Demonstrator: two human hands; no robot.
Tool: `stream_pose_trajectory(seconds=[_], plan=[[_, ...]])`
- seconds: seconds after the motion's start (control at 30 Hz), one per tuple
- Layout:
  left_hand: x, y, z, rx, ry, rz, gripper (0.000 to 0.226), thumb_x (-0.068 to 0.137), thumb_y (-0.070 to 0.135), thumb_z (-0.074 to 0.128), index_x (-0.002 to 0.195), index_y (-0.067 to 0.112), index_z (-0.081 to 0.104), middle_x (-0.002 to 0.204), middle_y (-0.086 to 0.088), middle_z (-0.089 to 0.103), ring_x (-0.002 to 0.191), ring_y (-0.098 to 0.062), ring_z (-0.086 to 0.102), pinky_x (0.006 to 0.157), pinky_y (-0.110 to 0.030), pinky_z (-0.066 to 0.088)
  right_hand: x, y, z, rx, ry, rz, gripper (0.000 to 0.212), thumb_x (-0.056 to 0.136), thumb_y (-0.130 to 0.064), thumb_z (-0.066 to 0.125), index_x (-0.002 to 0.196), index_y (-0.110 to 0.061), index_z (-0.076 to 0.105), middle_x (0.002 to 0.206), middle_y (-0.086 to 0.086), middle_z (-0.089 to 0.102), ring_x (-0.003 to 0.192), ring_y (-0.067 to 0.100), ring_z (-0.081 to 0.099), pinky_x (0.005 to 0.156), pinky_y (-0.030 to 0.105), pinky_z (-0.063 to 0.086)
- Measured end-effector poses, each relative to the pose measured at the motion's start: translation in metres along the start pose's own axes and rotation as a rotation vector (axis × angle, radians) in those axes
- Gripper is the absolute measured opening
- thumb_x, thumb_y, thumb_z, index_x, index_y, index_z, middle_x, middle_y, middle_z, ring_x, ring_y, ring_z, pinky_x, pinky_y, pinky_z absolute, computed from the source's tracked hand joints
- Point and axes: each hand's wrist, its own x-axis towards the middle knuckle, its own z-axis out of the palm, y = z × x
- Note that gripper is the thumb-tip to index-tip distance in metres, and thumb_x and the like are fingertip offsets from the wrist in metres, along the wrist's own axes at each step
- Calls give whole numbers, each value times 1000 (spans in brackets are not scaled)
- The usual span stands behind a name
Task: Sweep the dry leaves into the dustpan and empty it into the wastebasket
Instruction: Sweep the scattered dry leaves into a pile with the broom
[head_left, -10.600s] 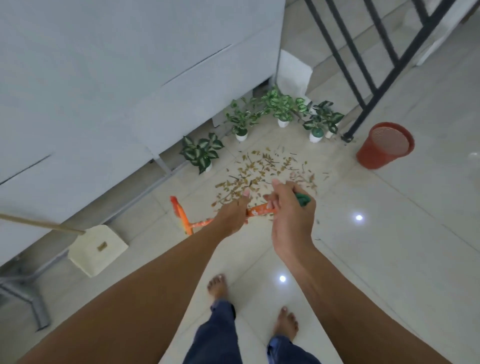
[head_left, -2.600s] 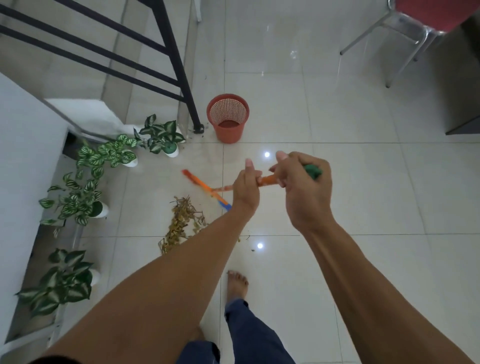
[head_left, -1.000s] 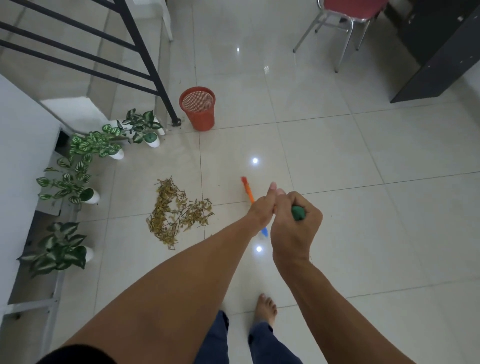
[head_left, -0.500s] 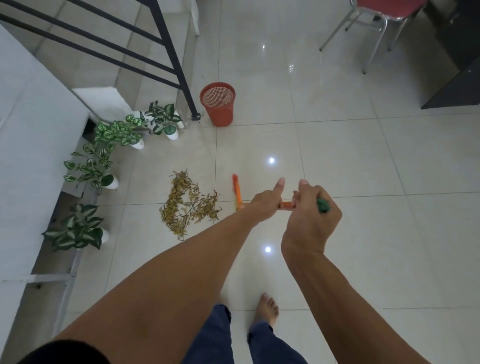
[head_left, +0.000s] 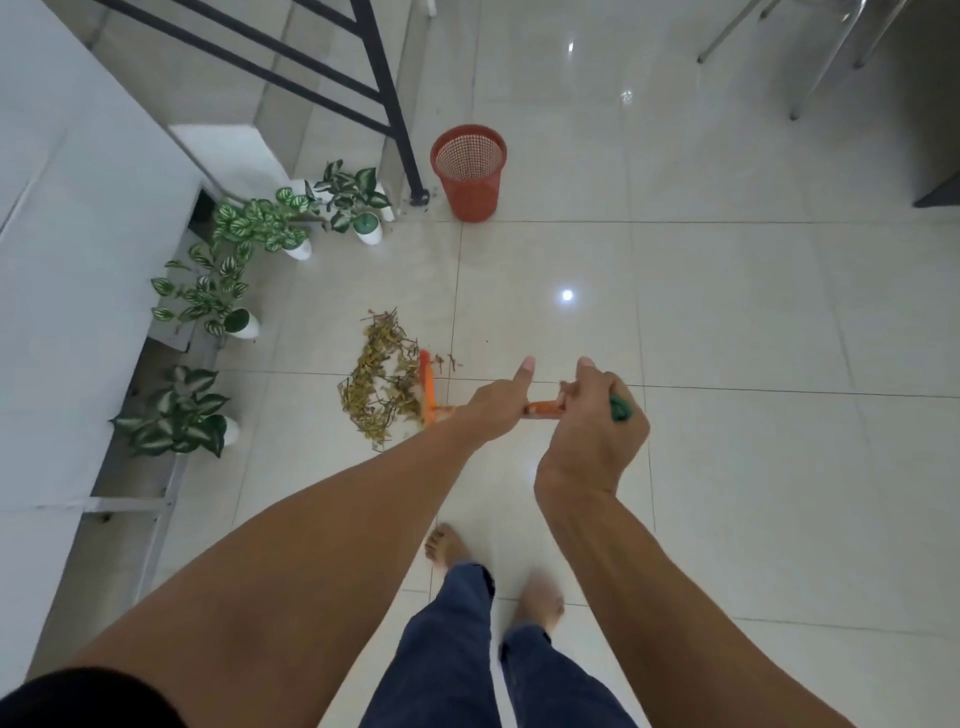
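Both hands grip one orange broom handle (head_left: 543, 408) with a green end cap. My left hand (head_left: 496, 405) holds it lower down, thumb raised; my right hand (head_left: 592, 423) holds the top end. The orange broom head (head_left: 428, 389) rests on the tiles against the right edge of a gathered pile of dry leaves (head_left: 382, 382). A red mesh wastebasket (head_left: 470, 174) stands upright further away, beside the stair railing post. No dustpan shows in this view.
Several potted green plants (head_left: 228, 291) line the left side along a white bench (head_left: 78, 249). A black stair railing (head_left: 384, 88) rises at the top. Chair legs (head_left: 810, 57) stand at the top right. My bare feet (head_left: 447, 543) are below the hands.
The broom head has swept left from the open tiles into the right edge of the leaf pile. Both hands followed, and the view shifted slightly.
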Motion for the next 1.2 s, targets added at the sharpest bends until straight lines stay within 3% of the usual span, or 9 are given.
stream_pose_trajectory(seconds=[0.07, 0.13, 0.3, 0.43, 0.53, 0.67, 0.83, 1.0, 1.2], plan=[[2, 18, -9, 3, -1, 25, 105, 82, 82, 3, 130, 6, 58, 136, -16, 54, 126, -33, 48, 107, -45, 33, 5, -13, 10, 27, 4, -43, 44, 93, -4, 59, 55, -11, 39, 51, 2, 34, 50, 10, 36, 51, 13, 42], [6, 39, -15, 22, -23, 74, 101, 86, 78, 4, 137, 6, 52, 142, -14, 49, 130, -31, 44, 107, -44, 31, 9, -25, 21, 25, 1, -102, 46, 93, -4, 59, 54, -14, 37, 50, -1, 33, 50, 11, 34, 54, 13, 44], [28, 48, -32, -21, -100, 140, 98, 83, 81, 5, 89, 7, 68, 112, -16, 64, 116, -32, 55, 108, -51, 32, 9, -19, 50, -89, -34, -241, 46, 91, -9, 60, 54, -10, 33, 54, 7, 29, 58, 22, 32, 54, 12, 41], [47, 10, -55, -75, -94, 65, 87, 93, 70, 15, 109, 1, 64, 117, -20, 63, 114, -30, 56, 108, -46, 33, 1, 7, 77, -155, -80, -192, 43, 93, -6, 60, 54, -7, 39, 54, 6, 29, 57, 20, 32, 56, 11, 42], [51, -3, -79, -41, -43, 41, 88, 90, 73, 6, 73, 8, 63, 100, -18, 65, 109, -34, 58, 101, -46, 39, -3, 11, 98, -130, -68, -144, 43, 94, -2, 58, 55, -1, 39, 54, 6, 29, 55, 16, 32, 56, 9, 44], [52, 21, -111, -95, -20, 54, 113, 75, 85, 3, 126, 1, 58, 129, -22, 57, 119, -37, 52, 104, -50, 38, 2, -10, 130, -85, -71, -199, 46, 93, -2, 57, 54, -8, 34, 52, 5, 31, 52, 13, 36, 55, 10, 43], [56, 57, -142, -239, -28, 154, 93, 89, 75, 11, 98, -3, 62, 90, -8, 54, 87, -27, 52, 95, -45, 42, 11, -24, 159, -141, -213, -338, 45, 92, -5, 59, 56, 3, 32, 52, 7, 25, 54, 18, 27, 57, 18, 42], [70, 36, -157, -330, 67, 100, 76, 93, 69, 11, 88, 18, 67, 106, -7, 67, 105, -25, 59, 103, -48, 39, 19, -5, 179, -283, -431, -344, 46, 92, -1, 59, 54, 8, 33, 53, 18, 21, 57, 31, 24, 52, 32, 30], [94, 60, -181, -569, 224, 53, 88, 80, 82, 11, 89, 17, 70, 104, -13, 69, 101, -29, 62, 97, -49, 46, 69, -29, 218, -286, -627, -339, 41, 92, 0, 58, 57, 13, 39, 59, 28, 27, 59, 25, 36, 54, 22, 38]])
